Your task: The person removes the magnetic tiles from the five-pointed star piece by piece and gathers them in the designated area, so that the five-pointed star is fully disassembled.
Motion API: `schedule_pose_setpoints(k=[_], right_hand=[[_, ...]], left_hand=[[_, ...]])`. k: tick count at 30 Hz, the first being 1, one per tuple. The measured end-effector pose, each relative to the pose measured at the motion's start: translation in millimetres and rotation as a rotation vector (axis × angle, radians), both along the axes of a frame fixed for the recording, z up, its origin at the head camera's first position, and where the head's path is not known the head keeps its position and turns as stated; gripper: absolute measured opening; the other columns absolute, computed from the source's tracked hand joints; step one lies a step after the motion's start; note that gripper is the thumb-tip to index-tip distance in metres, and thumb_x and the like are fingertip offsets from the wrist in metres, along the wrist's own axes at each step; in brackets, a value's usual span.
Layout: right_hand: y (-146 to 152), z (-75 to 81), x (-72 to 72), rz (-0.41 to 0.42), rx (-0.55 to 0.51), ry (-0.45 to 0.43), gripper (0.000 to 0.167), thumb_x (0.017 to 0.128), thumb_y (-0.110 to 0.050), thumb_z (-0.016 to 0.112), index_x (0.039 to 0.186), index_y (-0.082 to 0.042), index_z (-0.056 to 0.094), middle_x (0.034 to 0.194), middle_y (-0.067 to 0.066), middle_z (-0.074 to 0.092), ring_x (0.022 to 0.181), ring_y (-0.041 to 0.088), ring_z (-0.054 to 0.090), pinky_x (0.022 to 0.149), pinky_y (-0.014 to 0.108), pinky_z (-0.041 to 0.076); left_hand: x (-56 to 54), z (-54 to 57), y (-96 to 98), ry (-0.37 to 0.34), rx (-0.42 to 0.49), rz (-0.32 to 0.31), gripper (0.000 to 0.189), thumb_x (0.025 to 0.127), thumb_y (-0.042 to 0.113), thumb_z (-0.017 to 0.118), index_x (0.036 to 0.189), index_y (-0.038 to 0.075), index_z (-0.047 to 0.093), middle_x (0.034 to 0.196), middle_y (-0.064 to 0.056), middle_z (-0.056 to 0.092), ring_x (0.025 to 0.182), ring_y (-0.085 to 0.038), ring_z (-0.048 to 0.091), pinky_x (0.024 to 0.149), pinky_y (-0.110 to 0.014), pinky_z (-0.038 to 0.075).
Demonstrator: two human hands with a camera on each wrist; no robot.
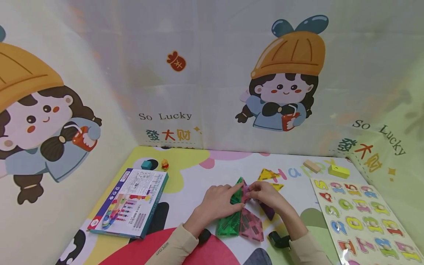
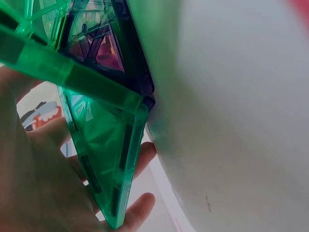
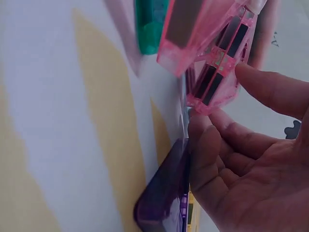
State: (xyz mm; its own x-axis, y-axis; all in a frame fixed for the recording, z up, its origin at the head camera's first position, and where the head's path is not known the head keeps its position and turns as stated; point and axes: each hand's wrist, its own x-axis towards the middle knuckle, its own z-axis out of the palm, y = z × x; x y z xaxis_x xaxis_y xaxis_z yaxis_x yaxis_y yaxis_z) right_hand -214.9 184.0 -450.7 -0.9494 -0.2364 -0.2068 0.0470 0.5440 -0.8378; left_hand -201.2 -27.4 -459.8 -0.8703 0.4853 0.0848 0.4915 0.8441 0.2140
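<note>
My left hand (image 1: 216, 200) holds the side of a standing group of translucent magnetic tiles, its thumb and index finger reaching over the green tiles (image 1: 228, 225). Seen from the left wrist, a green triangular tile (image 2: 104, 145) stands before the fingers, with a dark purple tile (image 2: 137, 53) beyond. My right hand (image 1: 269, 197) pinches a small pink tile (image 3: 219, 67) at the group's upper right. A larger pink tile (image 1: 251, 225) joins the green ones below. Near the right fingers lies a purple tile (image 1: 267, 211); yellow triangular tiles (image 1: 268, 174) lie behind. Hands hide part of the joins.
On the left lies a boxed toy set (image 1: 129, 202), with a teal block (image 1: 147, 165) and a small figure (image 1: 165, 164) behind it. A number puzzle board (image 1: 364, 217) occupies the right. Wooden (image 1: 312, 166) and yellow (image 1: 339, 171) blocks sit at the back right.
</note>
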Motion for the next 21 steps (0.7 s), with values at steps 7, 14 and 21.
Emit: schedule_pose_setpoints(k=[7, 14, 21], right_hand=[[-2, -0.6, -1.1, -0.037, -0.047, -0.034, 0.030, 0.088, -0.019, 0.073, 0.106, 0.002, 0.061, 0.085, 0.006, 0.062, 0.076, 0.020, 0.056, 0.067, 0.031, 0.049], [4, -1.2, -5.1, -0.032, -0.128, -0.049, 0.030, 0.091, -0.017, 0.069, 0.106, 0.005, 0.057, 0.084, 0.006, 0.057, 0.076, 0.021, 0.054, 0.069, 0.032, 0.050], [8, -2.6, -9.0, -0.013, -0.299, -0.137, 0.028, 0.094, -0.014, 0.063, 0.109, 0.006, 0.050, 0.083, 0.003, 0.058, 0.073, 0.013, 0.058, 0.069, 0.027, 0.053]], left_hand=[[0.4, 1.0, 0.2, -0.005, 0.012, 0.004, 0.070, 0.090, 0.064, 0.051, 0.153, 0.038, 0.035, 0.119, 0.000, 0.069, 0.102, -0.017, 0.066, 0.087, -0.041, 0.050], [-0.2, 0.5, 0.0, -0.013, 0.016, 0.006, 0.070, 0.089, 0.064, 0.052, 0.153, 0.040, 0.035, 0.118, 0.000, 0.069, 0.100, -0.015, 0.065, 0.084, -0.039, 0.050], [-1.4, -0.1, -0.3, -0.029, 0.038, 0.012, 0.071, 0.088, 0.064, 0.054, 0.153, 0.040, 0.035, 0.121, 0.000, 0.067, 0.103, -0.014, 0.064, 0.083, -0.038, 0.051]])
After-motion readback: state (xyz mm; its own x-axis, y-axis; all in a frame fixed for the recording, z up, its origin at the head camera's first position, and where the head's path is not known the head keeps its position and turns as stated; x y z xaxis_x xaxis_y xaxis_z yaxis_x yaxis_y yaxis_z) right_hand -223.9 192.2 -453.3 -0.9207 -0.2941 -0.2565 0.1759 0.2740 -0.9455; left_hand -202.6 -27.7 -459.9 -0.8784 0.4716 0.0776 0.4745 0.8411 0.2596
